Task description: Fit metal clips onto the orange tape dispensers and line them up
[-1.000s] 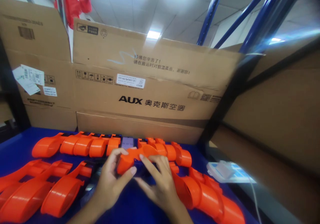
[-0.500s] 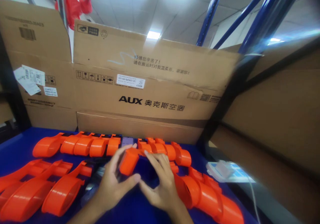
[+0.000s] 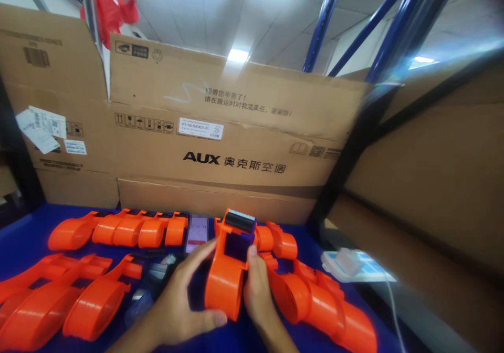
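An orange tape dispenser (image 3: 224,282) is held upright between my two hands over the blue tabletop. Its toothed blade and black roller (image 3: 239,220) point up and away from me; the round hub hangs below. My left hand (image 3: 179,298) is closed on its left side, thumb by the bottom of the hub and fingers partly hidden behind. On the other side my right hand (image 3: 258,290) grips it, thumb along the frame's edge. More orange dispensers lie to the left (image 3: 96,308) and right (image 3: 326,305) of my hands.
A back row of orange dispensers (image 3: 151,231) lies before a cardboard box wall (image 3: 157,153). A phone (image 3: 197,235) rests among them. Clear plastic items (image 3: 139,305) sit left of my hands. At right are a white power strip (image 3: 350,266) with a cable and a dark frame post (image 3: 338,185).
The tape dispenser has turned in my hands, so its blade end now points up and its hub hangs down. My right hand has shifted to its right side. The view has moved slightly.
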`<state>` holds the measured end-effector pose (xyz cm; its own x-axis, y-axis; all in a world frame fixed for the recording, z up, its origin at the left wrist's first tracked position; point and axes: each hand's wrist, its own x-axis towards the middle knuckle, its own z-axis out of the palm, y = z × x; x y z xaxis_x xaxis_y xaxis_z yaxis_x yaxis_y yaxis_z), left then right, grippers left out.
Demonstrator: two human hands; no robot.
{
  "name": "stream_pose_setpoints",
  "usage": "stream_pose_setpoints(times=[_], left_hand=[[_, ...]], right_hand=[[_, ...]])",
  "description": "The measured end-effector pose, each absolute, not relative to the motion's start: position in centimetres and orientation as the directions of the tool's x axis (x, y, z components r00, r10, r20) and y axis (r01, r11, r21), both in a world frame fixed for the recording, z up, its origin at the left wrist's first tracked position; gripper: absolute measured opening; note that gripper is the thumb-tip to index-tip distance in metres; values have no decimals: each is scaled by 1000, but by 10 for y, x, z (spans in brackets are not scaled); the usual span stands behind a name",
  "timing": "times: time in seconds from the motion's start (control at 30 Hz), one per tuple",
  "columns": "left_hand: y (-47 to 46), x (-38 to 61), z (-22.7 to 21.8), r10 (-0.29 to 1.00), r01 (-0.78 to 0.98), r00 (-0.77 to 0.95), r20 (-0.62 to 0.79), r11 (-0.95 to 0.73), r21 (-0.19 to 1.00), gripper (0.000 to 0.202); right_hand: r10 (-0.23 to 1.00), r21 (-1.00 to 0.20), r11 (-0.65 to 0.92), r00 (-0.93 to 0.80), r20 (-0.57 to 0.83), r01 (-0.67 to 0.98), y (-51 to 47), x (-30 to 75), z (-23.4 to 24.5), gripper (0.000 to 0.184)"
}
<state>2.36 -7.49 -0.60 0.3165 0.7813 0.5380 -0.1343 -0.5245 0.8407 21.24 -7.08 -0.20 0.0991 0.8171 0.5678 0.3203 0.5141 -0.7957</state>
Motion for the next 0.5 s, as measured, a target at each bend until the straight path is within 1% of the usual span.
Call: stream_pose_setpoints(times=[0.1,0.2,0.3,0.37,0.43,0.5], left_hand=[[-76,24,-8,767,-118,349,539,-534,837,101],[-75,27,-10,792,-165,356,495,-468,868,101],[-76,29,-7,799,-218,371,473,-420,881,99],[-78,29,-1,798,-220,378,469,-414,883,94],[-81,27,7,806,-215,367,464,-412,885,88],[-83,25,16,824,-224,333,459,-403,887,83]], right_hand=[[835,-831,489,133,534,266,-72,211,8,55],[824,-814,505,120,554,288,-73,213,12,53],[847,-825,479,89,524,300,-71,217,15,52],[853,-824,461,91,514,328,-69,219,17,45],[829,-806,475,129,545,352,-68,221,20,36],[771,-768,537,166,615,350,-69,222,22,40]])
